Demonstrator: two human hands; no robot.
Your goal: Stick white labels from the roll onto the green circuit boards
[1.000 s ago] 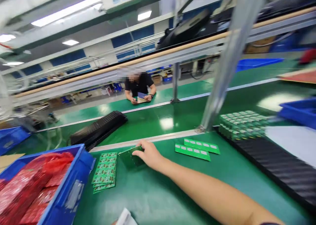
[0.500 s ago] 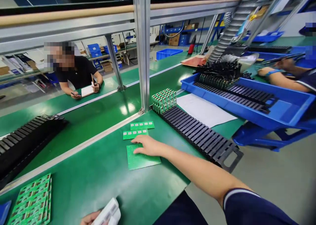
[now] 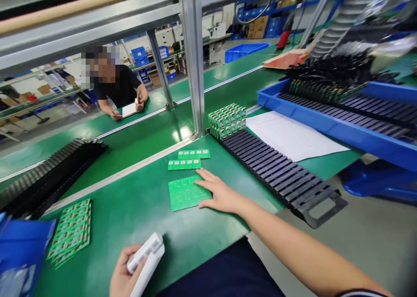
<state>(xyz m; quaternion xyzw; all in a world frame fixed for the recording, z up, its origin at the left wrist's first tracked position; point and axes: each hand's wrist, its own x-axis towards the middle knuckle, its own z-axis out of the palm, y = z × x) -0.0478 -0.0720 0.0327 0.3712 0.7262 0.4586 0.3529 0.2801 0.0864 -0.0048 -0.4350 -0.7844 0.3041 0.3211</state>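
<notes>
Drew right hand (image 3: 221, 197) back from over the green board (image 3: 184, 195) to its right edge, spread, contact impossible to tell; brought left hand (image 3: 120, 273), clasping a white bundle (image 3: 148, 260), further into view. Can see green board flat on desk (image 3: 130, 206), near two narrow strips (image 3: 184, 164). Partly blocking sight beyond: metal post (image 3: 194, 62). At right: slotted rack (image 3: 280, 171), upright boards (image 3: 227, 120), white sheet (image 3: 289, 136), blue tray (image 3: 325, 119). At left: stacked boards (image 3: 72, 229).

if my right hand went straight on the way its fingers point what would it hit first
Most likely the flat green board: it lies right in front of the right hand, though whether they already touch is unclear.
</notes>
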